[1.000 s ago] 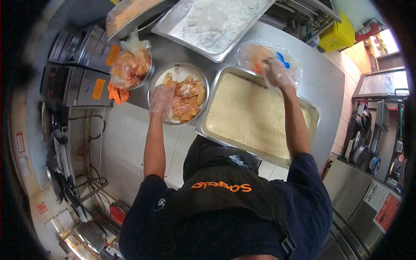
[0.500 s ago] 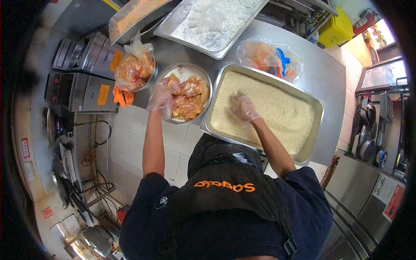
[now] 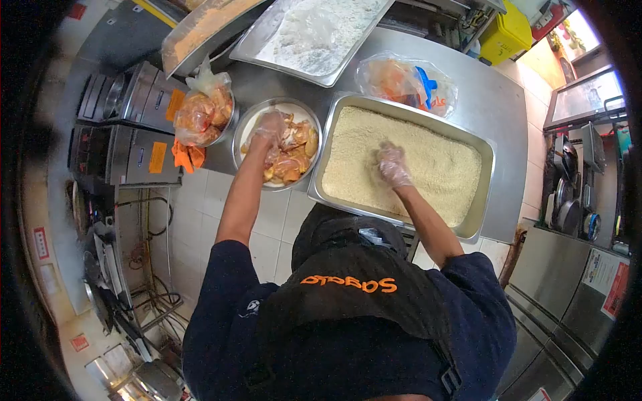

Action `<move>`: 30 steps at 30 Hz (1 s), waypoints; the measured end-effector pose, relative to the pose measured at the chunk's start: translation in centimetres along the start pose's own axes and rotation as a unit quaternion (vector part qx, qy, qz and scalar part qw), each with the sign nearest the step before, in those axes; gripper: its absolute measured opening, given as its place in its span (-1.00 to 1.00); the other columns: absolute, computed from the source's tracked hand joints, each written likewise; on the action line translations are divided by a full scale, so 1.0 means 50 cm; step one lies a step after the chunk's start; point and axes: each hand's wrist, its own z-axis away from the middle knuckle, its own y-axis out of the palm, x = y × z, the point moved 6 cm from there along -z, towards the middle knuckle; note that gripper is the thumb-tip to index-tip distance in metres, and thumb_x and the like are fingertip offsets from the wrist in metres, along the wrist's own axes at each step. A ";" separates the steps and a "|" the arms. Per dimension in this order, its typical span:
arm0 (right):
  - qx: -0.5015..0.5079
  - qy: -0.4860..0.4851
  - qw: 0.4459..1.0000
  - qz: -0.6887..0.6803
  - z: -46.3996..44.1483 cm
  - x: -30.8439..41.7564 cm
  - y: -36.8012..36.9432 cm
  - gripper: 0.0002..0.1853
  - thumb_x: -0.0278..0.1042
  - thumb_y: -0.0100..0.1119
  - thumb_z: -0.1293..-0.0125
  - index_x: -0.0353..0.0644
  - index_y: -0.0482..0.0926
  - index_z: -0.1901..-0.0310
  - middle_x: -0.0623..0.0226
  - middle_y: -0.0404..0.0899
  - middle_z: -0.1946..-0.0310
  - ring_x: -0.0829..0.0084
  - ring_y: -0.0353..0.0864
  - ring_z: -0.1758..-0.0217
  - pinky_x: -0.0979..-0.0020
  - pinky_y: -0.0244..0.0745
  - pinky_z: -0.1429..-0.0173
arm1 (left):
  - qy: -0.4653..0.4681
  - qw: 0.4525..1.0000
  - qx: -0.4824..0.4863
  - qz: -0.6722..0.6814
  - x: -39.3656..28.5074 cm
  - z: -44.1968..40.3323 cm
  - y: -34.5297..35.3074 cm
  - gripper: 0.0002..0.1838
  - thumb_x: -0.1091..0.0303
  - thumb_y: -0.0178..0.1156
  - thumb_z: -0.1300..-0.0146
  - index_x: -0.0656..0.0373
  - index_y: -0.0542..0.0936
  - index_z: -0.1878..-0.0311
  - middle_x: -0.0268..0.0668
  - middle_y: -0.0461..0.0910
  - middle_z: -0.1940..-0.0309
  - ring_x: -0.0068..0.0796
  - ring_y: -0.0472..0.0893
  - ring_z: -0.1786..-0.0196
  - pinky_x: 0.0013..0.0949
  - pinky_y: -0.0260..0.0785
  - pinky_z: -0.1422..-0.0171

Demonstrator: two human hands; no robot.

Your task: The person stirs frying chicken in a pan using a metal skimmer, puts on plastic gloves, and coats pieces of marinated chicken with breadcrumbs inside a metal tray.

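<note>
One left hand (image 3: pixel 269 127): in a clear glove (image 3: pixel 271 156), over the meat pieces (image 3: pixel 297 159); its fingertips are hidden, so I cannot tell whether you are pinching one.
One right hand (image 3: pixel 393 166): gloved too, back upward, at the crumbs (image 3: pixel 441 174); its fingers look bent, but whether they close on any I cannot tell.
Meat: lies in the round bowl (image 3: pixel 275 101); it looks wet and limp, probably soft and slippery through plastic. Grip a piece across its thick middle, using several of your fingers; thin edges may slide away.
Crumbs: spread over the deep pan (image 3: pixel 483 190), just beside the bowl; likely light, dry and loose, better cupped in your palm than pinched.
Farther out: bagged meat (image 3: pixel 202 119) left of the bowl; a powder-filled tray (image 3: pixel 329 81) beyond; a clear bag (image 3: pixel 441 73) past the pan.
</note>
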 end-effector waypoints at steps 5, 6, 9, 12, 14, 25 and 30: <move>-0.028 0.022 0.997 -0.073 0.023 -0.050 -0.056 -0.69 -0.26 0.14 0.03 -0.15 0.53 0.20 0.10 0.52 0.22 0.09 0.44 0.03 0.17 0.30 -0.10 | -0.036 0.997 0.012 0.064 -0.062 0.120 -0.178 -0.49 -0.04 0.18 -0.05 0.29 0.57 0.17 -0.02 0.58 0.23 -0.13 0.59 0.20 -0.24 0.42 0.10; -0.004 0.048 0.997 -0.065 0.028 -0.057 -0.053 -0.70 -0.29 0.14 0.04 -0.16 0.53 0.21 0.09 0.52 0.29 0.08 0.47 0.10 0.20 0.35 -0.04 | -0.005 0.995 -0.021 0.093 -0.051 0.128 -0.190 -0.44 -0.08 0.21 0.00 0.28 0.57 0.15 -0.03 0.58 0.21 -0.16 0.58 0.18 -0.25 0.39 0.06; -0.071 0.065 0.989 -0.113 0.040 -0.049 -0.084 -0.82 -0.28 0.08 0.02 -0.16 0.56 0.39 0.08 0.52 0.37 0.09 0.49 0.21 0.17 0.39 0.10 | 0.027 0.984 -0.007 0.178 -0.073 0.174 -0.234 -0.42 -0.08 0.29 0.06 0.25 0.57 0.12 -0.05 0.58 0.16 -0.19 0.56 0.10 -0.28 0.36 -0.02; -0.015 0.127 0.989 -0.078 0.032 -0.037 -0.091 -0.81 -0.28 0.08 0.01 -0.16 0.57 0.38 0.08 0.52 0.39 0.10 0.50 0.22 0.18 0.40 0.12 | 0.026 0.970 0.046 0.237 -0.089 0.213 -0.267 -0.45 0.01 0.33 0.10 0.24 0.57 0.11 -0.04 0.56 0.13 -0.18 0.55 0.04 -0.31 0.34 -0.05; -0.032 0.116 0.989 -0.087 0.032 -0.033 -0.092 -0.80 -0.27 0.08 0.01 -0.17 0.57 0.38 0.08 0.53 0.39 0.11 0.50 0.22 0.18 0.41 0.12 | 0.027 0.968 0.055 0.243 -0.084 0.210 -0.261 -0.45 0.03 0.34 0.12 0.24 0.57 0.12 -0.05 0.56 0.12 -0.17 0.54 0.03 -0.31 0.35 -0.05; 0.002 0.136 0.986 -0.092 0.026 -0.039 -0.079 -0.79 -0.27 0.07 0.01 -0.19 0.59 0.39 0.06 0.54 0.38 0.11 0.52 0.21 0.21 0.41 0.08 | -0.095 0.971 -0.043 0.217 -0.120 0.190 -0.129 -0.67 0.35 0.17 0.09 0.30 0.57 0.22 0.05 0.56 0.24 -0.07 0.56 0.14 -0.23 0.38 0.01; -0.023 0.114 0.989 -0.091 0.031 -0.044 -0.060 -0.79 -0.28 0.06 0.00 -0.18 0.59 0.37 0.06 0.55 0.37 0.11 0.52 0.20 0.21 0.41 0.06 | 0.021 0.982 -0.180 0.054 -0.101 0.118 -0.010 -0.71 0.30 0.14 0.07 0.30 0.57 0.30 0.06 0.56 0.31 -0.02 0.57 0.21 -0.15 0.39 0.07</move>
